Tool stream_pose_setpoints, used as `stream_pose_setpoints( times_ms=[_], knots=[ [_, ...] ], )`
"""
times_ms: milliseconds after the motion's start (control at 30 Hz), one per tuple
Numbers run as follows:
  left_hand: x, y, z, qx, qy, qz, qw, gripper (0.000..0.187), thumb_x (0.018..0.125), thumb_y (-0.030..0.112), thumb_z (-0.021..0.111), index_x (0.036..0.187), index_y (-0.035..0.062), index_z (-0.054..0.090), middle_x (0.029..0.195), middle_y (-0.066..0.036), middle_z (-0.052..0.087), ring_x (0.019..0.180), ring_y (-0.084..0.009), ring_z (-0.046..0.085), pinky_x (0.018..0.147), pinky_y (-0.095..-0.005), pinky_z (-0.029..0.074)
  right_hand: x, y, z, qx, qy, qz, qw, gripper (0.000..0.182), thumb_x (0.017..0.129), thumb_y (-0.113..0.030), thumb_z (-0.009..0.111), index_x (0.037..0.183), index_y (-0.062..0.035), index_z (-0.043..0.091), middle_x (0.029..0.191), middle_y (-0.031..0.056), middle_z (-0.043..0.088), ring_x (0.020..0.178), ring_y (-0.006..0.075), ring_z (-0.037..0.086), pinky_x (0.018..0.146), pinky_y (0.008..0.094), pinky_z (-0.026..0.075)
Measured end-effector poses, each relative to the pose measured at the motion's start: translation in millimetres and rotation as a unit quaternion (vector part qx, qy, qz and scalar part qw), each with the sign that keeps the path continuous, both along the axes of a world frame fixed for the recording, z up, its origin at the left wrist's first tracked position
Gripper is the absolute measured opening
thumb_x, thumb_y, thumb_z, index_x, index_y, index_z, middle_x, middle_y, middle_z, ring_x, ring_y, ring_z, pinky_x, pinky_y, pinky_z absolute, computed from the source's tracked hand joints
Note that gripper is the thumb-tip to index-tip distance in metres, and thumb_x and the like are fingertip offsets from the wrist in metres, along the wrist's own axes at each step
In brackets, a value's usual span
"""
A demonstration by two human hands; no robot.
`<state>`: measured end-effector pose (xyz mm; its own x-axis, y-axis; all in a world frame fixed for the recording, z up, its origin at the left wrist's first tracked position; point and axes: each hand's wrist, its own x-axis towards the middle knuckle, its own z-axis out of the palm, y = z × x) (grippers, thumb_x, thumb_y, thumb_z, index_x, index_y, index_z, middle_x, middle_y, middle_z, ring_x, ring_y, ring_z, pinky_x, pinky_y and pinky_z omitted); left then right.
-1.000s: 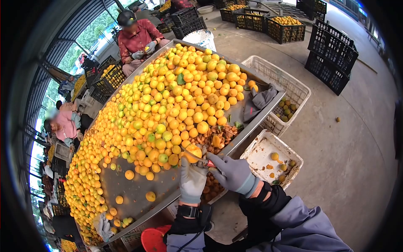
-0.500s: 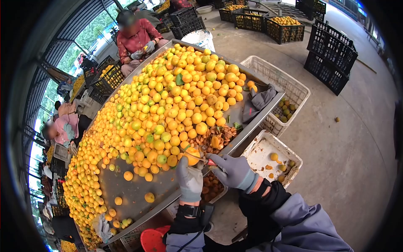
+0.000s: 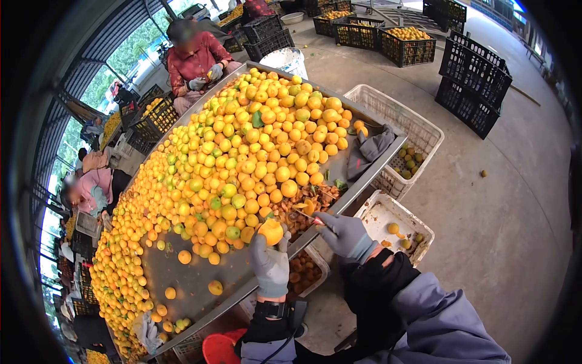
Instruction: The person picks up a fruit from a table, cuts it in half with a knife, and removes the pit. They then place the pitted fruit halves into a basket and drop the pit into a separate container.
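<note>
My left hand (image 3: 270, 262), in a grey glove, is closed round a round yellow-orange fruit (image 3: 271, 231) at the metal table's near edge. Some of the fruit's surface looks cut, though its exact state is hard to make out. My right hand (image 3: 344, 234), also gloved, grips a small knife (image 3: 316, 220) with a red handle. The knife's thin blade points left over a heap of brownish-orange peel-like scraps (image 3: 306, 203), apart from the fruit. A large pile of yellow-orange fruit (image 3: 242, 158), some greenish, covers much of the table just beyond my hands.
The metal table (image 3: 200, 276) has a raised rim and a grey cloth (image 3: 371, 148) at its right corner. White crates (image 3: 418, 115) and a white tray (image 3: 388, 213) holding some fruit stand right of it. A co-worker (image 3: 197, 60) sits across the table. Black crates (image 3: 476, 79) are stacked behind.
My right hand and the knife have moved right and slightly up, away from the fruit. The fruit, previously against the blade, now sits more upright in my left hand.
</note>
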<state>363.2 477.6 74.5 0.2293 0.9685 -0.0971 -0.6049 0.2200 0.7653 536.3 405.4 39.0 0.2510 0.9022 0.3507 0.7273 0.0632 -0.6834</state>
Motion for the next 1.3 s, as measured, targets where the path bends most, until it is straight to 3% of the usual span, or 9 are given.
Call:
stream_pose_setpoints(
  times_ms=[133, 233, 467, 667, 733, 867, 933, 1200, 1300],
  knots=[
    [-16, 16, 8, 0.080, -0.028, -0.086, 0.993, 0.042, 0.093, 0.031, 0.064, 0.122, 0.0013, 0.058, 0.116, -0.008, 0.062, 0.100, -0.0206, 0.062, 0.087, -0.0382, 0.052, 3, -4, 1, 0.063, 0.119, -0.023, 0.991, 0.027, 0.093, -0.031, 0.059, 0.114, -0.0152, 0.064, 0.074, 0.0148, 0.063, 0.069, 0.0360, 0.064, 0.057, 0.0426, 0.049],
    [-14, 19, -3, 0.085, -0.011, -0.114, 0.990, 0.040, 0.095, 0.024, 0.061, 0.127, 0.0005, 0.055, 0.124, -0.010, 0.061, 0.113, -0.0221, 0.060, 0.096, -0.0400, 0.050, 4, -2, 12, -0.009, 0.068, -0.011, 0.998, 0.032, 0.093, -0.031, 0.060, 0.120, -0.0148, 0.063, 0.076, 0.0152, 0.064, 0.070, 0.0351, 0.064, 0.059, 0.0409, 0.050],
    [-13, 22, -19, 0.032, -0.059, -0.147, 0.987, 0.044, 0.094, 0.019, 0.064, 0.131, -0.0015, 0.051, 0.124, -0.010, 0.060, 0.113, -0.0214, 0.059, 0.096, -0.0398, 0.050, -10, -5, 34, 0.025, 0.006, 0.071, 0.997, 0.039, 0.089, -0.027, 0.065, 0.126, -0.0148, 0.062, 0.081, 0.0127, 0.065, 0.063, 0.0320, 0.064, 0.055, 0.0377, 0.049],
    [-19, 23, -35, 0.053, 0.031, -0.164, 0.985, 0.049, 0.092, 0.025, 0.066, 0.132, 0.0013, 0.051, 0.126, -0.009, 0.059, 0.111, -0.0226, 0.059, 0.092, -0.0395, 0.050, -9, -7, 30, 0.034, 0.007, 0.088, 0.996, 0.038, 0.088, -0.026, 0.065, 0.125, -0.0144, 0.061, 0.079, 0.0124, 0.064, 0.061, 0.0328, 0.063, 0.054, 0.0386, 0.049],
    [-9, 15, -25, 0.065, -0.013, -0.116, 0.991, 0.044, 0.093, 0.021, 0.065, 0.125, -0.0063, 0.053, 0.109, -0.011, 0.065, 0.095, -0.0210, 0.064, 0.082, -0.0369, 0.053, -7, -8, 30, 0.027, -0.002, 0.081, 0.996, 0.038, 0.088, -0.026, 0.066, 0.124, -0.0144, 0.061, 0.080, 0.0124, 0.064, 0.063, 0.0330, 0.063, 0.054, 0.0388, 0.050],
    [0, 12, 2, 0.079, -0.054, -0.102, 0.990, 0.044, 0.093, 0.022, 0.064, 0.126, -0.0062, 0.053, 0.110, -0.012, 0.065, 0.094, -0.0221, 0.065, 0.082, -0.0370, 0.053, 8, -2, 9, 0.057, 0.006, 0.042, 0.997, 0.039, 0.089, -0.029, 0.064, 0.125, -0.0133, 0.058, 0.079, 0.0124, 0.063, 0.065, 0.0327, 0.064, 0.053, 0.0407, 0.048],
    [-5, 17, 12, 0.132, 0.002, -0.118, 0.984, 0.047, 0.094, 0.026, 0.063, 0.129, -0.0041, 0.053, 0.123, -0.013, 0.061, 0.107, -0.0234, 0.061, 0.090, -0.0386, 0.051, 15, -2, 5, 0.034, -0.004, 0.007, 0.999, 0.036, 0.090, -0.028, 0.063, 0.123, -0.0130, 0.060, 0.079, 0.0131, 0.065, 0.067, 0.0331, 0.064, 0.055, 0.0413, 0.049],
    [-8, 22, 4, 0.192, 0.079, -0.134, 0.969, 0.056, 0.092, 0.009, 0.061, 0.141, -0.0065, 0.040, 0.132, -0.018, 0.056, 0.113, -0.0262, 0.060, 0.102, -0.0403, 0.045, 10, -16, 24, 0.049, 0.047, 0.019, 0.997, 0.037, 0.090, -0.027, 0.064, 0.124, -0.0148, 0.061, 0.075, 0.0120, 0.064, 0.065, 0.0328, 0.064, 0.055, 0.0395, 0.049],
    [-3, 19, 8, 0.169, 0.070, -0.102, 0.978, 0.059, 0.087, -0.005, 0.059, 0.142, -0.0088, 0.038, 0.130, -0.017, 0.057, 0.115, -0.0213, 0.058, 0.102, -0.0341, 0.045, 3, -21, 50, 0.070, 0.043, 0.059, 0.995, 0.039, 0.089, -0.027, 0.065, 0.126, -0.0160, 0.059, 0.073, 0.0102, 0.061, 0.061, 0.0315, 0.062, 0.052, 0.0385, 0.047]
  ],
)
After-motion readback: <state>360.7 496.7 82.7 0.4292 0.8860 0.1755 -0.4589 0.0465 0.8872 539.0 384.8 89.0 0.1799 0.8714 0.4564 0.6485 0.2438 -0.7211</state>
